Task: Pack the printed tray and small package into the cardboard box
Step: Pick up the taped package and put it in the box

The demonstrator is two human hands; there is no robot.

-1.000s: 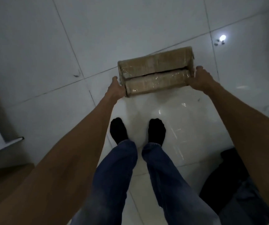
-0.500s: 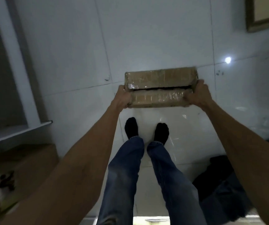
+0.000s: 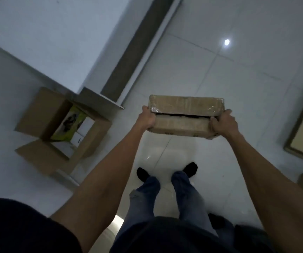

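Head view, only camera on offer: a person stands on a pale tiled floor [image 3: 211, 73] holding the small package [image 3: 185, 115], a tape-wrapped brown parcel, out in front at arm's length and clear of the ground. The left hand [image 3: 147, 118] is clamped on its left end and the right hand [image 3: 222, 124] on its right end, so each grip is closed on the parcel, fingers curled over the near edge. A dark split runs along the parcel's top between the two hands.

The cardboard box [image 3: 55, 132] sits on the floor well off to the left, against the wall, flaps open. Inside it shows something green and yellow with a dark figure printed on it, probably the printed tray [image 3: 70, 125], plus a couple of white items next to it.

So this looks like the carry step: tray likely in already, package not yet. Next move would call for swinging left, getting over the opening and lowering the parcel in flat, clear of the flaps.

Writing: there are small dark marks on the parcel's near face, too blurry to read. No brand can be made out on the box or tray either.
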